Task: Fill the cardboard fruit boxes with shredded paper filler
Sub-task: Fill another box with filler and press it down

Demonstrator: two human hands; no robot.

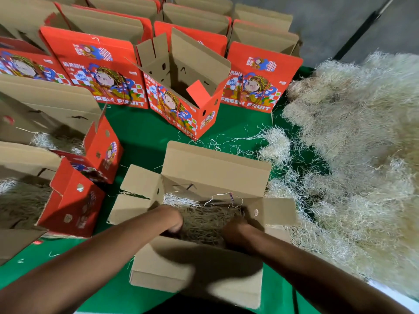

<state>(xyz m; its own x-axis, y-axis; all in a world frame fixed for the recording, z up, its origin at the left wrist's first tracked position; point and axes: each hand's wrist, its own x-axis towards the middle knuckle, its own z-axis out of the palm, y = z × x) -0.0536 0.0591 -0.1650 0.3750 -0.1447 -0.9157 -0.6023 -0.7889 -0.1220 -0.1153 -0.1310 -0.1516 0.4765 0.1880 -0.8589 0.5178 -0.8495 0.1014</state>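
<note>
While both your left hand (174, 219) and right hand (235, 230) press filler (204, 219) down inside the near box (215, 175), grip hidden so I cannot tell, next grab more from the right pile (362, 143).

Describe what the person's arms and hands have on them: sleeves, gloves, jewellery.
Both forearms are bare up to the frame edge: no sleeves show. The left hand and right hand wear no gloves, and neither wrist carries a watch or band. Rings cannot be judged, as the fingers are buried in the filler.
</note>
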